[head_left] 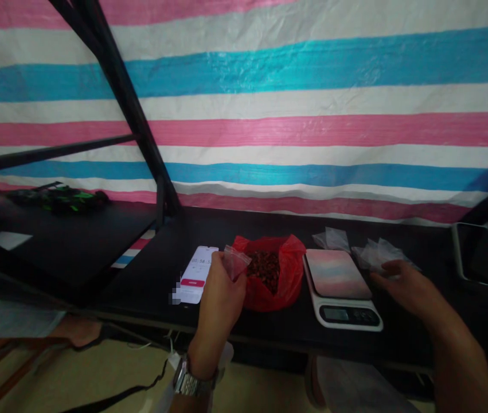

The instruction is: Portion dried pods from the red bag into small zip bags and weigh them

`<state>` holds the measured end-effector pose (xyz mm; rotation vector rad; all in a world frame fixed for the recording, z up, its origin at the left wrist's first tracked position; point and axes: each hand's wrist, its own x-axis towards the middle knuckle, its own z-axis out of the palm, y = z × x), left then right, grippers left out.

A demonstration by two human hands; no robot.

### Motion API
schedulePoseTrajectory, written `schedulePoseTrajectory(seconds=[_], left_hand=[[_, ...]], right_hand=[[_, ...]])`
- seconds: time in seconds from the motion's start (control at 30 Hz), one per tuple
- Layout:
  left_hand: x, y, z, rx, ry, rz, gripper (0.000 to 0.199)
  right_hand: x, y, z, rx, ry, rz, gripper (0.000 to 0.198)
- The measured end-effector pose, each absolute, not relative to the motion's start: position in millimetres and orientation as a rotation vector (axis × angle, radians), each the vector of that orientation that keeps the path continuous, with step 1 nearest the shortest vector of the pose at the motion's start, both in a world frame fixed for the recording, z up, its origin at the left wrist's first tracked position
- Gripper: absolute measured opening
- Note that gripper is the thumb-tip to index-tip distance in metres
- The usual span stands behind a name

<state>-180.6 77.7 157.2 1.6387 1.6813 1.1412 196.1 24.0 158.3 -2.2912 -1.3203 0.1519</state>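
Observation:
My left hand [222, 295], with a metal watch on the wrist, is closed on a small clear zip bag [235, 260]. It holds this bag at the left rim of a red plastic bag [290, 275], partly in front of it. Inside the red bag lie many small reddish-brown pieces [265, 269], whose kind I cannot make out. My right hand [405, 287] reaches to a loose pile of clear plastic bags [377, 252], fingers apart at its near edge. Between my hands stands a white kitchen scale [338, 281] with nothing on its shiny plate.
A lit phone showing a timer [198, 269] lies beside my left hand. Another clear bag [332, 238] is behind the scale. A dark-screened phone [478, 254] lies at right. Black frame bars [127, 97] cross the left, near a green-black model car [69, 198] and another person's arm [74, 330].

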Motion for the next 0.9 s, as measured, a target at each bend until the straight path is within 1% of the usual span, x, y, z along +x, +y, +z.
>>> schedulePoseTrajectory(seconds=[0.1,0.17,0.23,0.27,0.3,0.37,0.43,0.5,0.6,0.63,0.67,0.77,0.83,0.9], left_hand=[[-186.2,80.4,152.2,1.600,1.660,1.127,0.029],[-186.5,80.3,150.5,1.602,1.680,1.099,0.030],[-185.2,79.8,149.8,1.618,1.687,1.056,0.027],[-184.6,79.2,150.2,1.624,1.684,1.044,0.026],[-184.2,78.2,151.4,1.628,1.677,1.051,0.028],[-183.5,73.8,157.4,1.625,1.636,1.147,0.035],[-182.1,65.7,167.9,1.609,1.528,1.312,0.043],[-178.6,56.4,179.1,1.596,1.356,1.421,0.045],[-170.5,51.0,185.4,1.685,0.962,1.195,0.038],[-168.3,53.2,183.0,1.728,0.926,1.112,0.036],[-166.9,57.3,178.5,1.787,0.967,1.076,0.034],[-169.1,74.3,159.5,1.916,1.369,1.007,0.030],[-174.1,83.1,149.0,1.877,1.446,0.991,0.031],[-178.9,87.2,143.6,1.837,1.442,1.021,0.031]], right_hand=[[175.4,19.4,188.7,-2.176,-1.162,0.262,0.022],[143.5,20.5,211.1,-2.019,-1.098,0.280,0.022],[98.4,27.0,226.3,-1.727,-1.224,0.240,0.031],[73.7,32.1,229.7,-1.562,-1.300,0.210,0.029],[49.5,37.9,230.2,-1.469,-1.472,0.262,0.026],[9.4,50.7,224.1,-1.345,-1.777,0.328,0.017],[-13.1,61.6,213.4,-1.399,-2.020,0.448,0.019],[-17.8,67.7,203.2,-1.503,-2.155,0.539,0.023],[-6.5,68.3,195.0,-1.570,-2.252,0.542,0.028],[-2.1,67.5,194.0,-1.603,-2.262,0.501,0.031],[1.5,66.9,193.5,-1.663,-2.260,0.448,0.032],[5.8,67.2,191.4,-1.936,-2.219,0.336,0.034],[5.6,69.1,188.0,-2.048,-2.199,0.345,0.035],[6.3,70.9,183.1,-2.034,-2.182,0.373,0.036]])
